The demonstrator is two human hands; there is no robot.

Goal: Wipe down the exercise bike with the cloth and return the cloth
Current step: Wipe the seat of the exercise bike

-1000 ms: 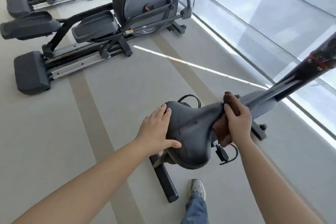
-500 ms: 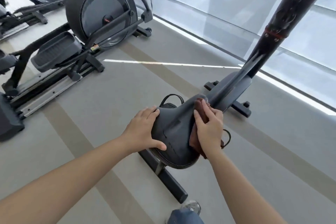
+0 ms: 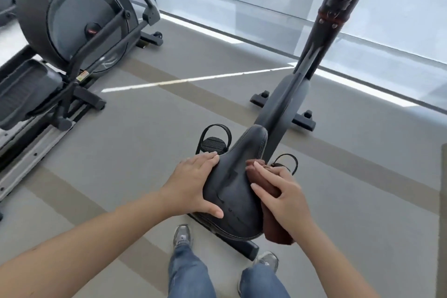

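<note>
As we look from the left, a big grey stepping machine (image 3: 79,19) stands off to the side, well apart from our hands. Next comes our left hand (image 3: 193,184). It is spread wide and flat on the left side of the black seat (image 3: 234,191), with the thumb along the wide back edge, and it holds nothing. We think it steadies the seat.

The seat is long. Its wide end is near us and its thin nose points away from us, toward the tall post (image 3: 324,38). It looks smooth and a bit slippery, so we think it needs a firm rub.

The brown cloth (image 3: 278,230) lies along the right edge of the seat. One end is up near the nose and the other hangs loose past the wide end. It looks soft, light and floppy, so we think it is best held bunched in the middle. Our right hand (image 3: 283,198) does just that, wrapped over the cloth and pressing it on the seat.

The exercise bike (image 3: 283,104) looks heavy and stands firm on the floor
</note>
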